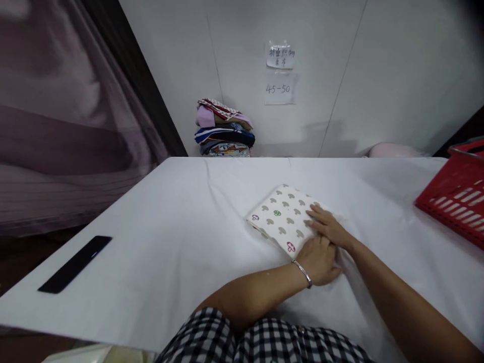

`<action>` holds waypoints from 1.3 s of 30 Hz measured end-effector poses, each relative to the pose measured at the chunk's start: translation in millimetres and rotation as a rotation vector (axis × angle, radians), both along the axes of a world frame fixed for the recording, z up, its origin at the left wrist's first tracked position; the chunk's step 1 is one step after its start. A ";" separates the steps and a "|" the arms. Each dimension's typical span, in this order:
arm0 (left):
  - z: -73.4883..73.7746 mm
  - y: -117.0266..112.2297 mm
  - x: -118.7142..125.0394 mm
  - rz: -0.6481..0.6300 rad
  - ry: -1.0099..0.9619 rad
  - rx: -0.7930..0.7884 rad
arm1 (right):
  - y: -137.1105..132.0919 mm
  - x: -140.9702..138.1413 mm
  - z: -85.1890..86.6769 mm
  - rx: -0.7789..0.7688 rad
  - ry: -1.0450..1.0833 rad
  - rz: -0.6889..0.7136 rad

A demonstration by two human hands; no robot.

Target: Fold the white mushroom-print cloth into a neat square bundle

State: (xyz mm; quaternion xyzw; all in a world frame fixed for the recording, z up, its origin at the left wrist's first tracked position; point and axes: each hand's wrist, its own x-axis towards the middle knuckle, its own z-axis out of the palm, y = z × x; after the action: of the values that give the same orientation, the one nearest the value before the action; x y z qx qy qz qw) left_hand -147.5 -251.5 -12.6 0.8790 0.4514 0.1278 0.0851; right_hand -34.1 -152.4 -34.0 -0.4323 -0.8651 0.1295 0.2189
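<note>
A folded white cloth [282, 214] printed with grey, green and red mushrooms lies on the white-covered table in front of me. My right hand [328, 227] rests flat on its right side, fingers stretched over the print. Just below, my left hand [319, 259], with a silver bracelet [302, 273] at the wrist, presses at the cloth's lower right edge. Its thumb stands apart, while its fingertips are partly hidden beneath the right hand. Something thin and sheer, perhaps plastic film [355, 282], shows beside the hands.
A long black object [75, 264] lies at the table's left. Folded fabrics [225, 128] are stacked by the back wall, left of two paper notes [280, 88]. A red plastic basket [459, 196] stands at the right edge. Pinkish draped fabric [68, 126] hangs on the left.
</note>
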 end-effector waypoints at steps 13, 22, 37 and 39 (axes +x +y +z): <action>10.2 -40.2 -45.9 -0.213 -0.073 -0.119 | -9.9 5.5 -8.9 0.119 -0.106 -0.050; 20.8 15.5 -99.8 0.254 -0.168 -0.015 | -60.5 -14.0 -7.7 0.055 -0.166 -0.002; -0.1 62.0 -138.3 0.589 0.024 -0.123 | -107.1 -21.5 -8.2 0.302 -0.242 0.185; 1.2 69.5 -144.8 0.656 0.018 -0.162 | -109.9 -22.3 -10.7 0.314 -0.251 0.180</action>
State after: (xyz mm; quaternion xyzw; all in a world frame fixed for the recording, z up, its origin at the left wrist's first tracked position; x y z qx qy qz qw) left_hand -292.3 -182.0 -11.4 0.6784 0.7195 0.1044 0.1052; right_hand -56.4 -262.3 -44.7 -0.3267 -0.9302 -0.0427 0.1616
